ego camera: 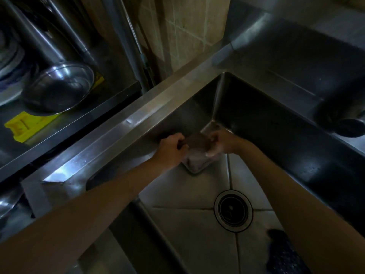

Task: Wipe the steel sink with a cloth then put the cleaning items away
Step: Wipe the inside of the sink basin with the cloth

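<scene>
Both my hands reach into the far corner of the steel sink (138, 113). Between them is a small clear square container (194, 163) with a brown rounded item (197, 142) on top of it, low against the sink wall. My left hand (170, 148) curls its fingers round the left side of the brown item. My right hand (220, 143) grips the container's right side, thumb in front. A dark patterned cloth (282, 252) lies on the sink floor at the lower right, partly hidden by my right forearm.
The drain (233, 210) sits in the middle of the sink floor. Left of the sink, a steel bowl (61, 89) and other steel vessels stand on a counter beside a yellow plastic item (21, 125). A steel pipe (128, 36) rises behind. A dark round object (349, 127) rests on the right ledge.
</scene>
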A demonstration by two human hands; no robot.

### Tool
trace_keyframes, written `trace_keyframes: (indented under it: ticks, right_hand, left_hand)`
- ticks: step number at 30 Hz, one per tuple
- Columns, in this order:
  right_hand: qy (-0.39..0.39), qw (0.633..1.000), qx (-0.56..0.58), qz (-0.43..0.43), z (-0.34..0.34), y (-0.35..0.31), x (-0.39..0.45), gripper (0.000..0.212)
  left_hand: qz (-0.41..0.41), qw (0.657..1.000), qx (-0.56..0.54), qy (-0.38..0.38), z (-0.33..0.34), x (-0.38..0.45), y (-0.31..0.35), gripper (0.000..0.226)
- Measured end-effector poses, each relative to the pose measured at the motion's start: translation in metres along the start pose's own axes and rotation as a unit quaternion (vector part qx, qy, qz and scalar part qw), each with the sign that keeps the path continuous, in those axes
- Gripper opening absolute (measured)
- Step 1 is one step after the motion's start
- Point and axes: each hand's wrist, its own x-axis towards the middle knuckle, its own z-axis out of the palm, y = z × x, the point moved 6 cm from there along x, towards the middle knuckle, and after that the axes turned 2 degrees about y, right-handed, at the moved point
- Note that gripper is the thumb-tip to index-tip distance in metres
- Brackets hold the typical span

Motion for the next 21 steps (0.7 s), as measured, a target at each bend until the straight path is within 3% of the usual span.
trace_keyframes:
  ticks: [4, 10, 18, 21]
  right_hand:
    - [-0.028, 0.996, -0.062, 0.053, 0.014, 0.02, -0.002, 0.039]
    - [0.096, 0.994, 0.029, 0.037, 0.016, 0.033, 0.005, 0.036]
    - [0.133, 0.987, 0.087, 0.039, 0.013, 0.022, -0.002, 0.027]
    - [0.102, 0.99, 0.091, 0.024, 0.014, 0.019, -0.004, 0.027]
  left_hand:
    - [-0.021, 0.999, -0.023, 0.027, -0.002, -0.005, -0.008, 0.01]
    - [-0.01, 0.999, -0.049, -0.014, 0.003, -0.013, -0.02, 0.014]
    - [0.013, 0.994, -0.103, -0.044, 0.007, -0.011, -0.018, 0.063]
    - [0.048, 0.995, -0.066, -0.052, 0.008, -0.013, -0.01, 0.061]
